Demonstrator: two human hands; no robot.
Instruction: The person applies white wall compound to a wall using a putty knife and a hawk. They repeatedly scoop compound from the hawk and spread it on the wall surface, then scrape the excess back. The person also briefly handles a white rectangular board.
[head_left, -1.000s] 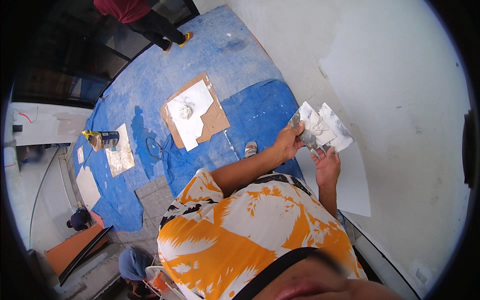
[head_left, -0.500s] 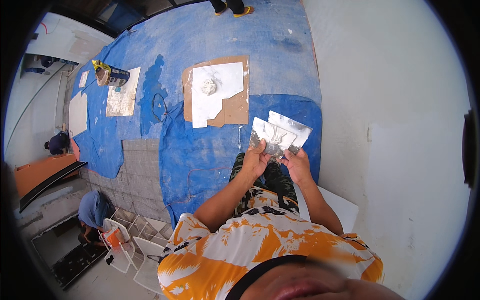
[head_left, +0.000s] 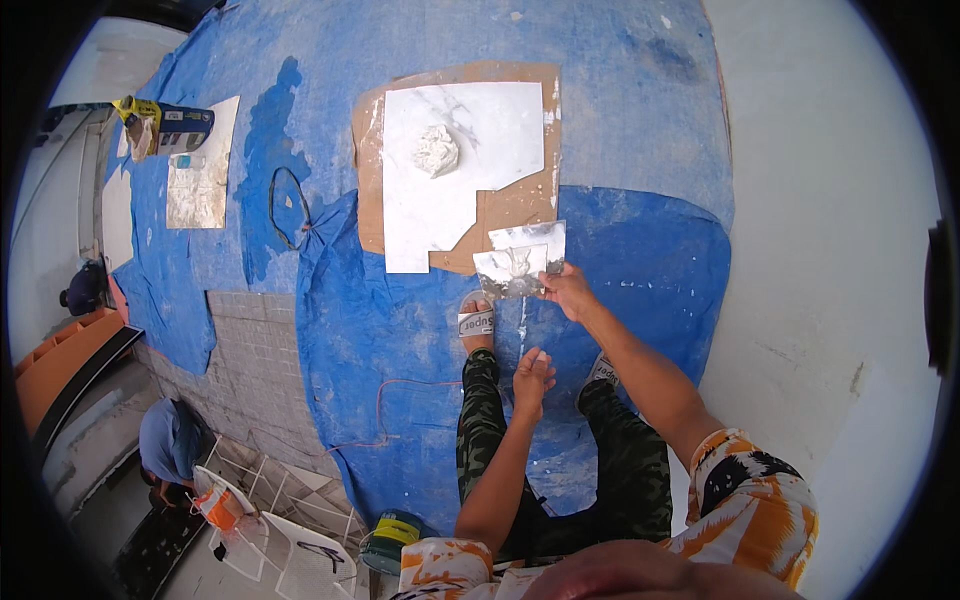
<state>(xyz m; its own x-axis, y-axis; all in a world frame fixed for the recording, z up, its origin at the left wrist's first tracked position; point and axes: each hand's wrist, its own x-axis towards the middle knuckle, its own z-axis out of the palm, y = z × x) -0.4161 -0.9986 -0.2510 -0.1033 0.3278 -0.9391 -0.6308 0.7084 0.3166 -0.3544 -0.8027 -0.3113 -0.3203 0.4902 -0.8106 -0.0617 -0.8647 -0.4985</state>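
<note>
Two flat metal putty scrapers (head_left: 515, 265), smeared with white putty, overlap in my right hand (head_left: 568, 290), which grips them by one edge. A white dab of putty lies on the nearer blade. My left hand (head_left: 533, 385) hangs apart from them, nearer to me, above the blue tarp. Its fingers are curled in, with a whitish spot at the fingertips; I cannot make out whether anything is in them. Just beyond the scrapers, a white board (head_left: 505, 130) with a cut-out corner lies on brown cardboard (head_left: 520, 212). On the board sits a lump of white putty (head_left: 436, 152).
A blue tarp (head_left: 640, 260) covers the floor, a pale wall (head_left: 800, 250) at its right. Far left, a dark-and-yellow bag (head_left: 170, 128) lies by a stained metal sheet (head_left: 203, 190). A green bucket (head_left: 392, 540), white chairs (head_left: 305, 560) and a crouching person (head_left: 170, 440) are lower left.
My left hand has let go of the scrapers and drawn back. My right hand has carried them forward and left, close to the cardboard. The view has shifted, now showing my feet and the green bucket.
</note>
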